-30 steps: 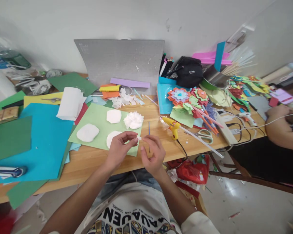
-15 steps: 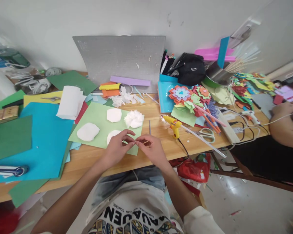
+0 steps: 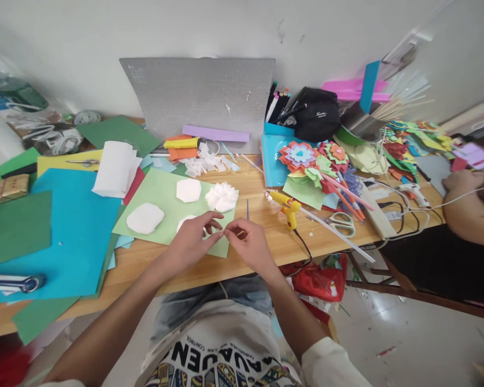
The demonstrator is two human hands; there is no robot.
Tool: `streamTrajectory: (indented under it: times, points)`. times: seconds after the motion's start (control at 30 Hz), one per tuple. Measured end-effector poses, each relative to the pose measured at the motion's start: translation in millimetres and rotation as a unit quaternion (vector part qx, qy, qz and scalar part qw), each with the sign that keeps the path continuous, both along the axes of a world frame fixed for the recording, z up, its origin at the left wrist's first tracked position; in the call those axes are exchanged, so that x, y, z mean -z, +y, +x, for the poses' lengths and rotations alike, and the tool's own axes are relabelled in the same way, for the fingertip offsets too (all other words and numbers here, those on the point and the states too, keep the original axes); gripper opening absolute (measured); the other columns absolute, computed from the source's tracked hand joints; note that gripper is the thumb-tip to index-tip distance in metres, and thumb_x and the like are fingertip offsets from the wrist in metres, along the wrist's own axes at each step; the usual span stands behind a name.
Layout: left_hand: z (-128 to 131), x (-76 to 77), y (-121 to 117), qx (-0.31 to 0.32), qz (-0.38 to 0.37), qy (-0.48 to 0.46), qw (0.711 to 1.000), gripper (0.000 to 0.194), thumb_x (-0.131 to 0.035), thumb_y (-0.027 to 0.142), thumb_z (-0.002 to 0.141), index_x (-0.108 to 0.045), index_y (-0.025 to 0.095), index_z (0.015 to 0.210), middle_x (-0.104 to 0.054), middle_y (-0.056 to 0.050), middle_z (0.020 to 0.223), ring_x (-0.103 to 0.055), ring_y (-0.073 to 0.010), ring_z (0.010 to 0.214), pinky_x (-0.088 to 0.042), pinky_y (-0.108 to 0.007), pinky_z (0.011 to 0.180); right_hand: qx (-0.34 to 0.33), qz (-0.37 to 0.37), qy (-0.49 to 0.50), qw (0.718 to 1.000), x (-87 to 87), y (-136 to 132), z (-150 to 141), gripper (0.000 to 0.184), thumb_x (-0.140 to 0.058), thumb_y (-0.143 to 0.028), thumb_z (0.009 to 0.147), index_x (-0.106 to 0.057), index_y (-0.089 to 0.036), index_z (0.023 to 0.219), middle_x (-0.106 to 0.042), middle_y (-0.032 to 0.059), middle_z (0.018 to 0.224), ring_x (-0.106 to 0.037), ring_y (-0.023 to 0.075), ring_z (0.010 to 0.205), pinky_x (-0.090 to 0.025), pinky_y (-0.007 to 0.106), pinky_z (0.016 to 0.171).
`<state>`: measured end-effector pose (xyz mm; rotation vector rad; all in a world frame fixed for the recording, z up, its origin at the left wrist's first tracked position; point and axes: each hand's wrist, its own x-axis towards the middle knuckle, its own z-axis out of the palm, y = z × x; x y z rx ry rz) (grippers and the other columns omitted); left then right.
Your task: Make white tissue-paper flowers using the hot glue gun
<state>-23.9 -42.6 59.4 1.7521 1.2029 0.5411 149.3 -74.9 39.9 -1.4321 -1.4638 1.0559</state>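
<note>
My left hand and my right hand meet fingertip to fingertip above the near edge of a light green paper sheet. Both thumbs are drawn in toward the fingers in a pinch; whatever is between them is too small to make out. Behind my left hand, a white paper disc is partly hidden. Two more white paper pieces, a rounded one and a smaller one, lie on the sheet with a ruffled white paper flower. A thin blue stick lies just beyond my right hand.
To the right are a yellow glue gun with a glue stick in it, scissors and layered paper flowers. Blue card covers the left side. A grey cutting mat leans on the wall. Another person's arm rests at far right.
My left hand's fingers have loosened slightly and shifted a little. My right hand stays almost in place, its fingertips still together. Things on the table have not moved.
</note>
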Motion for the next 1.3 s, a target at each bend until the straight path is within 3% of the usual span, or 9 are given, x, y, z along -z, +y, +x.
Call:
streamTrajectory:
  times: [0.13, 0.33, 0.5, 0.67, 0.83, 0.97, 1.03, 1.13, 1.3]
  points:
    - [5, 8.1, 1, -0.060, -0.065, -0.095, 0.992, 0.038, -0.065, 0.046, 0.080, -0.065, 0.021, 0.108, -0.068, -0.005, 0.097, -0.060, -0.0172, 0.080, -0.048, -0.028, 0.069, 0.069, -0.029, 0.134, 0.988, 5.1, 4, -7, 0.018, -0.064, -0.037, 0.080, -0.064, -0.018, 0.077, -0.063, 0.0002, 0.070, -0.057, 0.0126, 0.063, -0.045, 0.023, 0.057]
    - [19, 13.6, 3, -0.148, -0.186, -0.221, 0.946, 0.036, -0.075, 0.049, 0.069, -0.067, 0.018, 0.085, -0.062, -0.001, 0.074, -0.054, -0.0122, 0.065, -0.044, -0.023, 0.059, 0.147, -0.035, 0.227, 0.962, 16.6, 9, -19, 0.027, -0.068, -0.044, 0.077, -0.063, -0.018, 0.079, -0.055, -0.0028, 0.062, -0.047, 0.0094, 0.055, -0.040, 0.023, 0.053]
    - [23, 15.7, 6, -0.167, -0.192, -0.230, 0.939, 0.037, -0.078, 0.049, 0.065, -0.067, 0.018, 0.081, -0.062, 0.001, 0.072, -0.053, -0.0107, 0.065, -0.044, -0.022, 0.058, 0.172, -0.028, 0.249, 0.953, 19.8, 11, -24, 0.025, -0.068, -0.042, 0.077, -0.062, -0.018, 0.078, -0.054, -0.0033, 0.063, -0.047, 0.0091, 0.055, -0.040, 0.023, 0.054]
    - [20, 20.0, 11, -0.151, -0.143, -0.176, 0.962, 0.037, -0.071, 0.052, 0.071, -0.067, 0.017, 0.084, -0.065, -0.002, 0.079, -0.056, -0.0147, 0.070, -0.045, -0.025, 0.059, 0.185, -0.016, 0.253, 0.949, 20.6, 11, -27, 0.026, -0.065, -0.043, 0.080, -0.061, -0.018, 0.082, -0.055, -0.0023, 0.065, -0.049, 0.0098, 0.057, -0.042, 0.024, 0.055]
    - [14, 20.4, 43, -0.099, 0.088, -0.018, 0.991, 0.020, -0.059, 0.039, 0.084, -0.067, 0.020, 0.082, -0.065, -0.005, 0.088, -0.058, -0.0200, 0.082, -0.045, -0.032, 0.073, 0.290, 0.082, 0.079, 0.950, 23.4, -23, 8, 0.023, -0.060, -0.040, 0.086, -0.063, -0.018, 0.092, -0.062, 0.0041, 0.083, -0.058, 0.0154, 0.074, -0.049, 0.029, 0.069]
    - [17, 18.7, 80, -0.005, 0.189, 0.096, 0.977, 0.015, -0.057, 0.027, 0.084, -0.069, 0.020, 0.079, -0.063, -0.008, 0.089, -0.053, -0.0258, 0.093, -0.041, -0.040, 0.086, 0.376, 0.198, -0.171, 0.889, 33.6, -50, 67, 0.023, -0.059, -0.035, 0.086, -0.062, -0.016, 0.099, -0.061, 0.0107, 0.097, -0.058, 0.0222, 0.090, -0.049, 0.038, 0.082]
    - [20, 19.7, 93, 0.017, 0.211, 0.127, 0.969, 0.015, -0.057, 0.023, 0.083, -0.070, 0.018, 0.077, -0.062, -0.009, 0.089, -0.049, -0.0279, 0.097, -0.040, -0.042, 0.089, 0.390, 0.196, -0.271, 0.858, 37.4, -49, 95, 0.034, -0.062, -0.036, 0.083, -0.061, -0.015, 0.109, -0.060, 0.0148, 0.107, -0.055, 0.0269, 0.101, -0.046, 0.042, 0.085]
    - [23, 25.0, 100, 0.021, 0.227, 0.141, 0.963, 0.014, -0.058, 0.021, 0.084, -0.070, 0.018, 0.077, -0.061, -0.009, 0.092, -0.046, -0.0282, 0.099, -0.039, -0.043, 0.092, 0.376, 0.146, -0.342, 0.849, 38.8, -30, 125, 0.045, -0.063, -0.043, 0.081, -0.061, -0.014, 0.115, -0.062, 0.0152, 0.107, -0.053, 0.0281, 0.101, -0.044, 0.044, 0.088]
    - [19, 38.6, 93, 0.003, 0.234, 0.105, 0.967, 0.013, -0.059, 0.024, 0.085, -0.069, 0.019, 0.080, -0.060, -0.007, 0.095, -0.046, -0.0262, 0.101, -0.039, -0.043, 0.096, 0.303, 0.085, -0.349, 0.883, 37.2, 7, 139, 0.044, -0.063, -0.052, 0.077, -0.069, -0.015, 0.099, -0.065, 0.0095, 0.088, -0.056, 0.0241, 0.083, -0.043, 0.038, 0.080]
